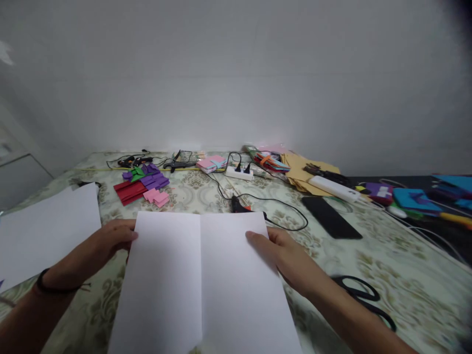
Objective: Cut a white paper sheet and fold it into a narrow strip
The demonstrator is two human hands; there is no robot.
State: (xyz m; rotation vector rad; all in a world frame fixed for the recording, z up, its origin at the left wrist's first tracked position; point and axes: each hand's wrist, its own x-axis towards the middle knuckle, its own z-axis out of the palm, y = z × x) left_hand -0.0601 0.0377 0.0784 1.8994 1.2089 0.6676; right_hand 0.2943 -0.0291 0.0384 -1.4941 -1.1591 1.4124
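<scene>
Fingers and thumb of my left hand (116, 237) pinch the left edge of a creased sheet of white paper (164, 285), the thumb tip just on its face and the fingers mostly hidden behind. My right hand (282, 253) pinches the opposite edge near its top corner, the thumb lying flat and further in on the face. The sheet sits right in front of me, between my two hands, opened out, with one fold line running down its middle. A dark cord bracelet (61, 289) circles my left wrist.

Close by my right forearm lie black-handled scissors (354, 292), their blades out of my sight, on the floral tablecloth (416, 275). To my left are loose white sheets (47, 233), overlapping. Further off on the right rests a flat black slab (331, 217), shaped like a phone.

Just past the top of my sheet is a black glue gun (241, 205), partly covered by it. Left of that I see pink paper pieces (157, 196), red paper strips (129, 191) and purple paper pieces (155, 180). Beyond them are a white power strip (231, 171) with two black plugs and, to its right, tan envelopes (298, 164). A plain wall (236, 88) rises behind everything.
</scene>
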